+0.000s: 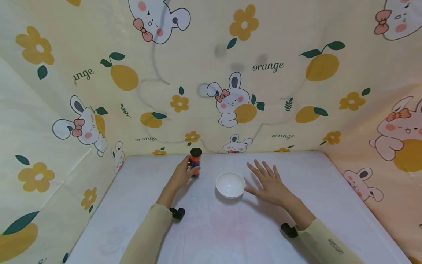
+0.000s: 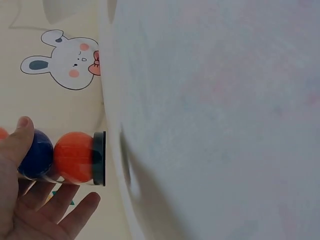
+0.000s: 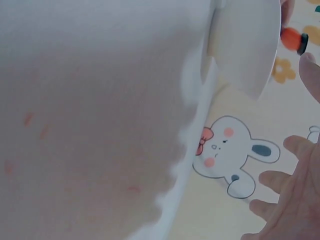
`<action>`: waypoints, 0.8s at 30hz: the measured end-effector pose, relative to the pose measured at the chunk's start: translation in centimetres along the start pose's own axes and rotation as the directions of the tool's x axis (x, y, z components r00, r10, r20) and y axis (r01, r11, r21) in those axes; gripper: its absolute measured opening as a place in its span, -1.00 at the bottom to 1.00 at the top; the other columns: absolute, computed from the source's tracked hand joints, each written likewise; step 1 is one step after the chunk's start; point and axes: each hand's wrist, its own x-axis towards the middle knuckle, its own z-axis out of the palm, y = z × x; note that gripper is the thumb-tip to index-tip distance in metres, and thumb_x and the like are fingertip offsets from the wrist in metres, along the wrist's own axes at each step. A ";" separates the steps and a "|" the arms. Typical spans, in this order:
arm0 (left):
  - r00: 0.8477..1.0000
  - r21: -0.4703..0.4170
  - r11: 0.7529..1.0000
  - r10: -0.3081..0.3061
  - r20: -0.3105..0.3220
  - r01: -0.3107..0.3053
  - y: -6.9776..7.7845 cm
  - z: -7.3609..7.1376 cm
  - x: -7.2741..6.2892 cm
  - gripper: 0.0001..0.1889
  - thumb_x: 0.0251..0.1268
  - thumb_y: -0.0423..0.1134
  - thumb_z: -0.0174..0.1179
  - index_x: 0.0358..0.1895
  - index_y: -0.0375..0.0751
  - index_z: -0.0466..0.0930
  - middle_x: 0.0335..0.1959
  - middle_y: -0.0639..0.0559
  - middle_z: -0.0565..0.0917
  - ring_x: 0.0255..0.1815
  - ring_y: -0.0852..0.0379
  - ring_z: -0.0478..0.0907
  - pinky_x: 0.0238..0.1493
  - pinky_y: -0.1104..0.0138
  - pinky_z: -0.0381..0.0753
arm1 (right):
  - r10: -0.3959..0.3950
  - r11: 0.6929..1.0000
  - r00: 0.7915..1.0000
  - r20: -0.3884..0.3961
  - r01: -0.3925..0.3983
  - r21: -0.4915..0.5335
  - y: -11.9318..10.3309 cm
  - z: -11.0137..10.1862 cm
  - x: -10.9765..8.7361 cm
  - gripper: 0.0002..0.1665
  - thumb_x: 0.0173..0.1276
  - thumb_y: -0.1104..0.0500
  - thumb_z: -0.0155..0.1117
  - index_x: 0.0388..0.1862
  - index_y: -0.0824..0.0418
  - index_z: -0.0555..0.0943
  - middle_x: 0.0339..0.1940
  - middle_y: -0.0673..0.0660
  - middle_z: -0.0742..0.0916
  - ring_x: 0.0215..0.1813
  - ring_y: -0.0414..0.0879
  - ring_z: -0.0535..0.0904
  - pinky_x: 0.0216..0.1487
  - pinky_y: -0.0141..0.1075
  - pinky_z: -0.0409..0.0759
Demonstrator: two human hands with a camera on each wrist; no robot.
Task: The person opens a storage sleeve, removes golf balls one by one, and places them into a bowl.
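Note:
A clear tube (image 1: 196,163) of orange and blue balls, black at both ends, stands upright in my left hand (image 1: 182,173). The thumb lies across one side of it and the fingers are round the other. In the left wrist view a blue ball (image 2: 37,155) and an orange ball (image 2: 74,157) show through the wall above the black end (image 2: 99,159). A white bowl (image 1: 230,185) sits on the table to the right of the tube. Beside its right rim is my right hand (image 1: 268,185), fingers straight and spread, holding nothing.
The white-covered table (image 1: 211,234) runs back to a cloth backdrop (image 1: 197,55) printed with rabbits, oranges and flowers. More printed cloth rises at the left and right sides. Each wrist wears a small black camera (image 1: 178,213).

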 end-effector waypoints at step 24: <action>0.998 0.132 0.989 0.063 0.025 -0.066 2.8 -0.2 -2.6 -0.37 0.44 0.01 0.45 0.49 0.00 0.49 0.32 -0.09 0.54 0.38 -0.15 0.55 0.51 -0.11 0.47 | -0.087 0.995 0.996 -0.036 0.089 0.046 -1.9 -0.2 1.0 0.17 0.40 -0.51 0.31 0.80 -0.11 0.10 0.81 0.19 0.14 0.77 0.32 -0.06 0.67 0.40 -0.26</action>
